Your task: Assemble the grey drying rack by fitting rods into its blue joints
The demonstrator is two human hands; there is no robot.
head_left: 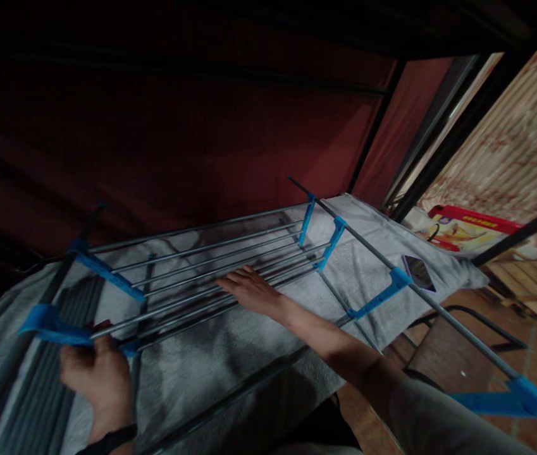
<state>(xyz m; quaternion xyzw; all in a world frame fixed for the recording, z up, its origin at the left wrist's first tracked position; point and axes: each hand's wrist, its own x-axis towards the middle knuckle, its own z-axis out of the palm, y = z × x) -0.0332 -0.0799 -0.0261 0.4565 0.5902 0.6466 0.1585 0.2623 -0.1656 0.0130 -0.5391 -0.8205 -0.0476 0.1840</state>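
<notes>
A half-built rack of grey metal tubes and blue plastic brackets lies on its side on a grey cloth (187,392). My left hand (102,373), with a dark wristband, is closed around the end of a tube where it meets a blue bracket (54,325). Further right, my right hand (252,289) has its fingers curled over a grey tube (164,309) about midway along it. Several parallel tubes run behind both hands to the blue brackets (332,243) on the right post (367,246). My fingertips are partly hidden.
Several loose grey tubes (45,379) lie side by side at the left. A phone (419,273) rests near the right edge of the cloth. Beyond stand a chair (453,354), a red and yellow box (477,230) and wooden slats (534,278). A blue bracket (510,399) juts out at lower right.
</notes>
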